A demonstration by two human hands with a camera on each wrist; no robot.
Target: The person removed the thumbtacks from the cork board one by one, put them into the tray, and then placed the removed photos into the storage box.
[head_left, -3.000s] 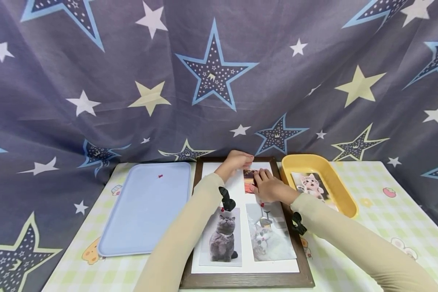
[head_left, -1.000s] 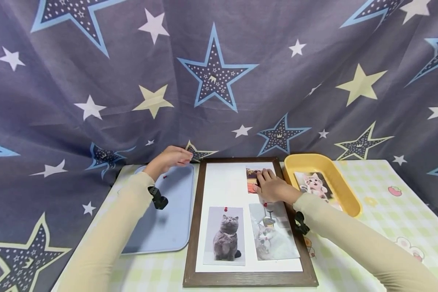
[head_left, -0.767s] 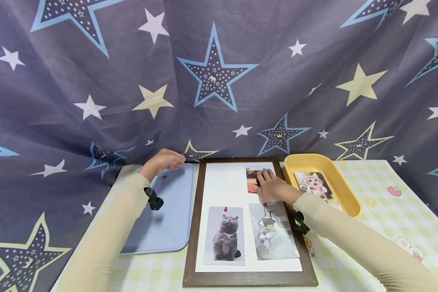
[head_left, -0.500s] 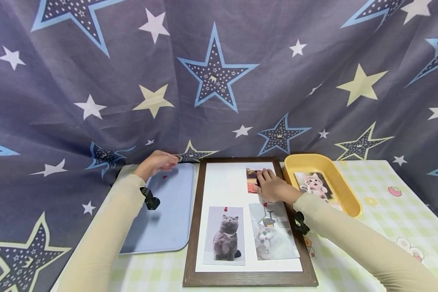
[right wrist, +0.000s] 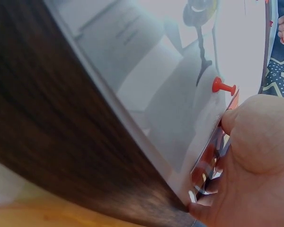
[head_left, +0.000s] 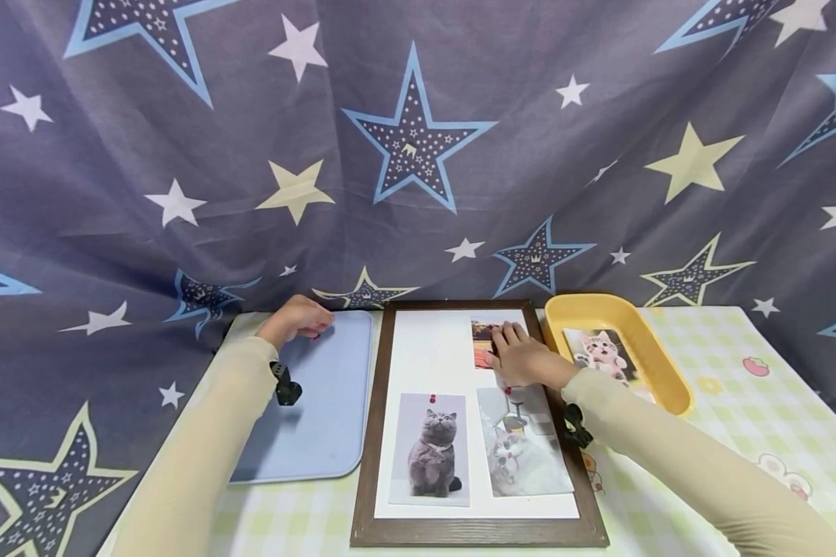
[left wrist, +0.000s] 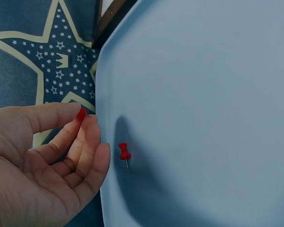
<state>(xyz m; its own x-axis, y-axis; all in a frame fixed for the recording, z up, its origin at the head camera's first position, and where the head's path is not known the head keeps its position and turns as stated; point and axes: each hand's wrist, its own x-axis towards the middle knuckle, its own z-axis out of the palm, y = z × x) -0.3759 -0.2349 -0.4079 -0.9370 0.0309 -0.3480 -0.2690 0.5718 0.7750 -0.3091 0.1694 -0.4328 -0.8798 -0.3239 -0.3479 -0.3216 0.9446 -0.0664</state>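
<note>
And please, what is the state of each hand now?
Left hand: closed, pinching a red push pin.
Right hand: open, resting on the upper photo.

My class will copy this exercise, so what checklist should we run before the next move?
1. Left hand pinches a pin: ok.
2. Spare pin on tray: ok.
3. Right hand on orange photo: ok.
4. Orange photo pinned: cannot tell; right hand covers part.
5. Grey cat photo and white cat photo pinned: ok.
6. All photos on board: not ok; kitten photo in bin.
</note>
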